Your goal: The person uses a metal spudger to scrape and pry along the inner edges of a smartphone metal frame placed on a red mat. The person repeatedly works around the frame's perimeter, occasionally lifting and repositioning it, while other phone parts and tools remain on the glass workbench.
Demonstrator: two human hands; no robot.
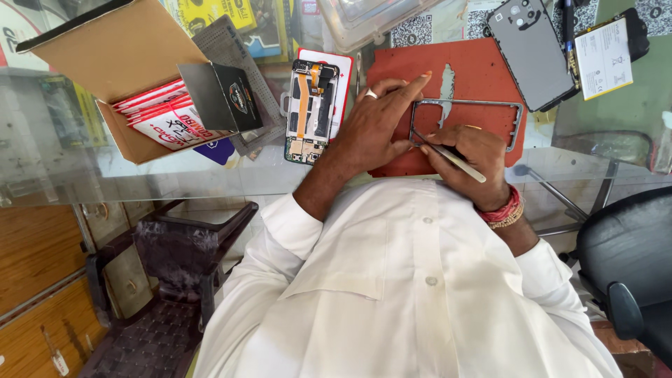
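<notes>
Your left hand [374,126] presses the metal phone frame [467,124] flat on the red mat [476,66]; your right hand [467,155] grips a thin tool [453,158]. Scrape gently along the edge.

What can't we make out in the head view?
- Tool tip: the right hand covers where the thin metal tool meets the phone frame.
- Frame's near edge: hidden under both hands; the left hand covers its left corner.
- Opened phone: internal parts too small to tell.
- Clear plastic case: cut off by the top edge.
- Cardboard box: contents partly hidden by the black box.
</notes>
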